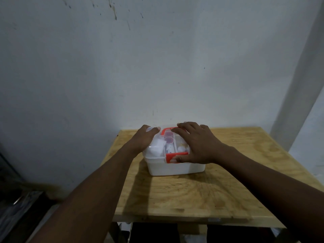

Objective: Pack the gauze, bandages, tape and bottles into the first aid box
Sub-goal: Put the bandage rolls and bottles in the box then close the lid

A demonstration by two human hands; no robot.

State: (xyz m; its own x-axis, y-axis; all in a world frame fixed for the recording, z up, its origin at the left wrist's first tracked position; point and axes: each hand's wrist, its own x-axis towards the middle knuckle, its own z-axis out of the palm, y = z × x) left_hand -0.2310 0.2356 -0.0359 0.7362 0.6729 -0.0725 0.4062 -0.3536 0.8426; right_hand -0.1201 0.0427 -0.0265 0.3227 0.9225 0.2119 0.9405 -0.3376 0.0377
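A white first aid box (175,168) with a clear lid, a red handle (165,131) and a red front latch (172,156) sits at the back middle of the wooden table (192,193). Through the lid I make out white rolls (157,149) and bottles with purple caps (169,139). My left hand (143,138) lies over the lid's left side. My right hand (194,144) is spread flat on the lid's right side, its thumb pressing on the red latch. Both hands rest on the box, fingers curved over it.
The table stands against a pale wall (157,67). Its front edge (192,220) is near me, and its left edge drops to a dark floor area with clutter (17,204).
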